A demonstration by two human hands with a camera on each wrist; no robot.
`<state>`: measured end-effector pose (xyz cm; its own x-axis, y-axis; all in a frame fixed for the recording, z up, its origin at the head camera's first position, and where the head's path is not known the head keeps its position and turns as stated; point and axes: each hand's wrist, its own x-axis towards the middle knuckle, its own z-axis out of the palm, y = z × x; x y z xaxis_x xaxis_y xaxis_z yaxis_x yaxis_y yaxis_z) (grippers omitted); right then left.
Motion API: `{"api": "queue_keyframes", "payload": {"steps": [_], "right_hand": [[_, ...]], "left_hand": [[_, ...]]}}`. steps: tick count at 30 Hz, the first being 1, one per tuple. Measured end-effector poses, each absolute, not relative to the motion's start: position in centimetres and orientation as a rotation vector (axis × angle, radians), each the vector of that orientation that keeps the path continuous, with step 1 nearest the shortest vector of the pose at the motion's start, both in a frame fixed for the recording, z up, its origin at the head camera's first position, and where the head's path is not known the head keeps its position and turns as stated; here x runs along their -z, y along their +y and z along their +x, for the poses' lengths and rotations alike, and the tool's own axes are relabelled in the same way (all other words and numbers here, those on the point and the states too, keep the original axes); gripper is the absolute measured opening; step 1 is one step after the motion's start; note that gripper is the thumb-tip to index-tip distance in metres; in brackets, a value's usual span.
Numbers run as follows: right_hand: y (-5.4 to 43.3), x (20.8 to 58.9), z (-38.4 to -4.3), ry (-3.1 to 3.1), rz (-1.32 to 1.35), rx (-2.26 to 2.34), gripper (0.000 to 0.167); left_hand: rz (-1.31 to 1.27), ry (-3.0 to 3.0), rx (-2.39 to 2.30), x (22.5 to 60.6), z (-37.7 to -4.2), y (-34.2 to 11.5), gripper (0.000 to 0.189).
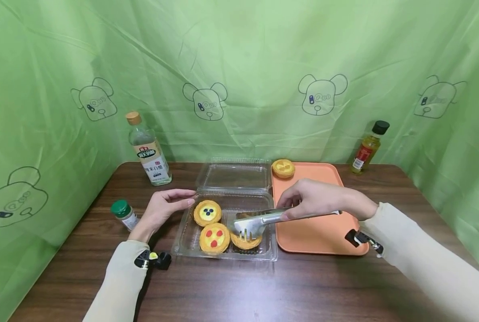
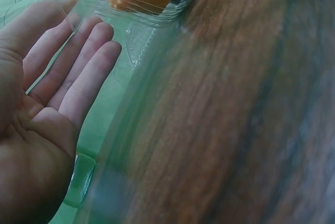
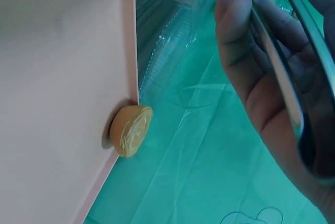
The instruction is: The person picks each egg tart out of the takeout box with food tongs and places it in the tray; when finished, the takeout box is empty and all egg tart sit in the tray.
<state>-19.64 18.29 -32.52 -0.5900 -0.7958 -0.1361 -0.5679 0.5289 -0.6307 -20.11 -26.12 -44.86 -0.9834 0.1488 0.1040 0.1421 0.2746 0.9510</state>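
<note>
My right hand point(image 1: 317, 199) grips a pair of metal tongs point(image 1: 271, 218) near the middle. The tongs' head lies over an egg tart point(image 1: 245, 243) at the front right of the clear plastic container point(image 1: 277, 257), hiding part of it; whether the tongs clasp it, I cannot tell. Left of that tart are a tart with red dots point(image 1: 214, 239) and, behind it, one with dark blue dots point(image 1: 207, 213). At the container's left rim is my left hand point(image 1: 163, 210), its fingers point(image 2: 91, 80) fairly straight in the left wrist view, fingertips at the clear plastic wall.
An orange tray point(image 1: 316, 239) stands right of the container, with one egg tart point(image 1: 283, 168) at its back left corner. The container's lid point(image 1: 235, 174) lies folded back. A vinegar bottle point(image 1: 153, 161), green-capped jar point(image 1: 123, 213) and oil bottle point(image 1: 368, 150) stand around.
</note>
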Motion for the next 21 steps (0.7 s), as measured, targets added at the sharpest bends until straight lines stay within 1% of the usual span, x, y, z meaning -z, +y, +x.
{"api": "queue_keyframes", "payload": {"steps": [7, 14, 21], "right_hand": [[19.4, 31.8, -19.7, 2.409, -1.043, 0.791, 0.013], [21.0, 31.2, -19.8, 2.468, -0.907, 0.86, 0.015], [23.2, 31.1, -20.0, 2.529, -0.881, 0.955, 0.019]], "left_hand": [[0.275, 2.483, -1.88, 44.8, -20.0, -26.0, 0.039], [0.296, 2.481, -1.883, 44.7, -19.9, -26.1, 0.039], [0.295, 2.48, -1.872, 44.6, -19.9, -26.0, 0.04]]}}
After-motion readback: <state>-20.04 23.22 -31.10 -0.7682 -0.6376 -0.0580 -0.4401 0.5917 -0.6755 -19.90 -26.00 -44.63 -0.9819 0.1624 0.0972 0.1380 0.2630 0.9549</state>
